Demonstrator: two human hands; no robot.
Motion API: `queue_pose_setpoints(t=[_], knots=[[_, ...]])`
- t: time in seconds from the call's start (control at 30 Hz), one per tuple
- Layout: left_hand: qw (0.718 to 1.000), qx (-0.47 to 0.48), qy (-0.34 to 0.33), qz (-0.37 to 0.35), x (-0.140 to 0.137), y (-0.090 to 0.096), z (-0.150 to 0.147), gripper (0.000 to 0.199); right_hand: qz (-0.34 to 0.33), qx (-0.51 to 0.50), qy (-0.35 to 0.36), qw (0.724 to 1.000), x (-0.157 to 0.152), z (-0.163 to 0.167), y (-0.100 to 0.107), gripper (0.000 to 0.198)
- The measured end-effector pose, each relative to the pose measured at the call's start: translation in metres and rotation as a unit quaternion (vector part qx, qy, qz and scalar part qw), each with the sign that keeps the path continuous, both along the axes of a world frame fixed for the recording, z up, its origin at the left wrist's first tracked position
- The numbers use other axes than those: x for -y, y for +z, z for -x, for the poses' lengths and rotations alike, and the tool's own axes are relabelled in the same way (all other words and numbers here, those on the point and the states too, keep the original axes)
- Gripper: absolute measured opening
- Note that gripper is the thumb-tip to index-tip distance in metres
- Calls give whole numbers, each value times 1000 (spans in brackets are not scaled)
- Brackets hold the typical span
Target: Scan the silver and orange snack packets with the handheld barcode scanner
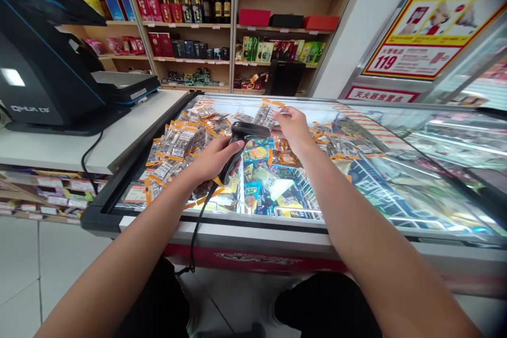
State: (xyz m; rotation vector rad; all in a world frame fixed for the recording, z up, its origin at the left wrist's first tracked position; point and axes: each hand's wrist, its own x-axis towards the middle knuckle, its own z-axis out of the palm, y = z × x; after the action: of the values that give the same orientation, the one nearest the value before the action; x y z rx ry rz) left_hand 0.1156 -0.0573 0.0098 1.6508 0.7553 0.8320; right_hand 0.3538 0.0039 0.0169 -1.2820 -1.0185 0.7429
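Observation:
My left hand (216, 158) is wrapped round the handle of a black corded barcode scanner (251, 129), whose head points to the right. My right hand (292, 125) pinches a small snack packet (264, 114) with orange ends, its printed label facing me just beyond the scanner head. A heap of similar orange-edged packets (178, 140) lies on the glass lid at the left. More of these packets (336, 143) lie to the right, past my right wrist. Colourful bags (273, 185) show through the glass between my arms.
The chest freezer (277, 229) spans the front. On the left, a counter (130, 127) bears a black checkout terminal (47, 63) and a flat scale (127, 84). The scanner cord (196, 232) hangs over the freezer's front edge. Shelves (190, 26) with bottles and boxes stand behind.

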Motion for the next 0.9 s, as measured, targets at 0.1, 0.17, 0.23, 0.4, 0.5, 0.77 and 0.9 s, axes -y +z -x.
queue_pose_setpoints(t=[0.1, 0.17, 0.23, 0.4, 0.5, 0.77, 0.9], knots=[[1000, -10, -8, -16, 1, 3, 1, 35, 7, 16, 1, 1000, -1, 0, -1, 14], [1000, -15, -10, -20, 1, 5, 1, 33, 10, 23, 2, 1000, -2, 0, -2, 15], [1000, -17, -6, -15, 2, 6, 1, 30, 13, 29, 0, 1000, -2, 0, -4, 15], [1000, 7, 15, 0, 4, 7, 0, 30, 27, 132, -31, 990, -4, -10, -5, 22], [998, 40, 45, -5, 2, 8, 0, 32, 47, 315, -92, 944, 0, -24, -4, 35], [987, 110, 114, 16, -2, 8, -1, 29, -9, 579, -141, 803, 12, 3, -9, 52], [987, 111, 114, 2, -3, 7, -2, 30, -14, 607, 34, 794, 2, 53, -31, 53]])
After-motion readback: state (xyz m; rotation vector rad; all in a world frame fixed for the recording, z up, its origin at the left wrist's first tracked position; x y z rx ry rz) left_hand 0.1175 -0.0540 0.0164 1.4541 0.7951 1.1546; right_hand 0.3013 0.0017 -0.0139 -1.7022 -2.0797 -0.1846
